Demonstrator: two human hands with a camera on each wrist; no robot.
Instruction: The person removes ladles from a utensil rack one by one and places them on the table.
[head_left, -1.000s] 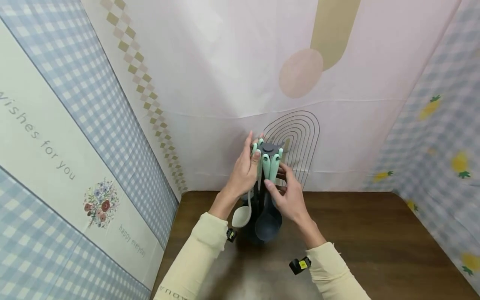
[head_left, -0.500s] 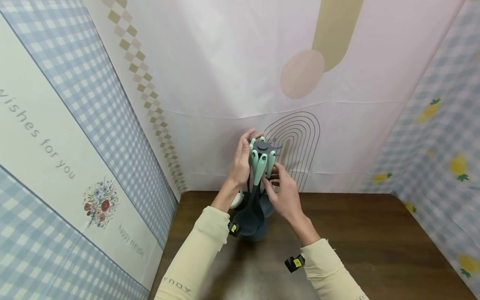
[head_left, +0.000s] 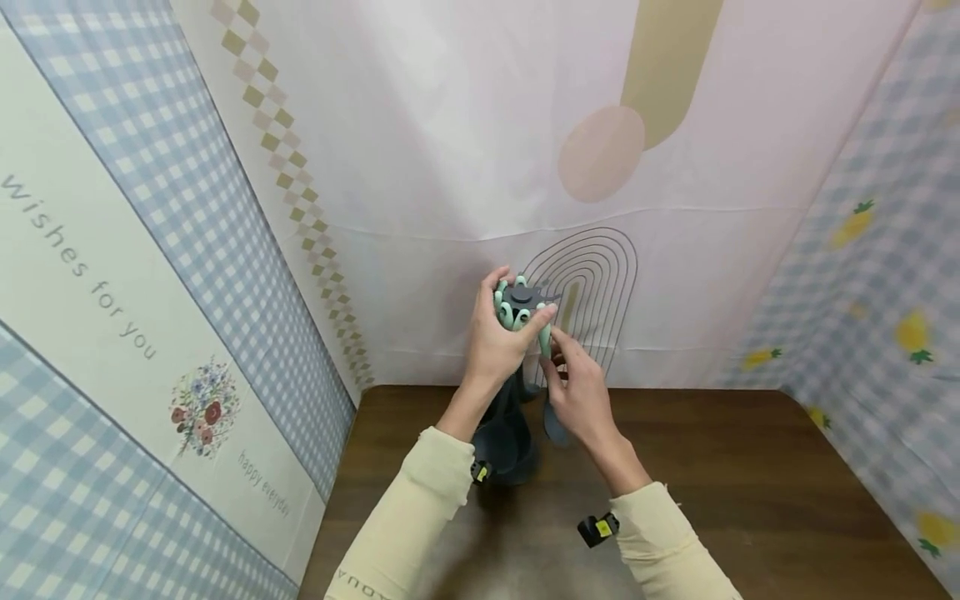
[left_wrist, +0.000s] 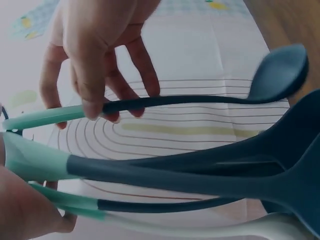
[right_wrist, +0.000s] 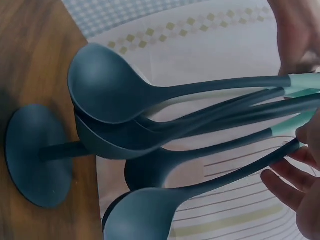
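Note:
A dark utensil stand (head_left: 522, 296) carries several kitchen utensils with mint handles. My left hand (head_left: 497, 337) wraps around its top from the left, fingers behind the handles, thumb across the front near the right-hand handle. At the right side, my right hand (head_left: 581, 392) pinches a dark ladle (left_wrist: 280, 72) where its mint handle meets the dark shaft. This ladle's handle end is up at the stand's top; whether it is hooked there I cannot tell. Other dark utensils (right_wrist: 110, 85) hang close together beside it. A pale utensil (left_wrist: 200, 227) shows low in the left wrist view.
The stand's round base (right_wrist: 37, 155) rests on a brown wooden table (head_left: 712, 467). Close behind stands a pale patterned cloth wall (head_left: 435, 167). Checked cloth walls (head_left: 862, 317) rise at both sides.
The utensils have swung round to the left, and the pale one has gone from the head view. My left thumb has come forward over the handles. My right hand now holds a separate ladle at the right.

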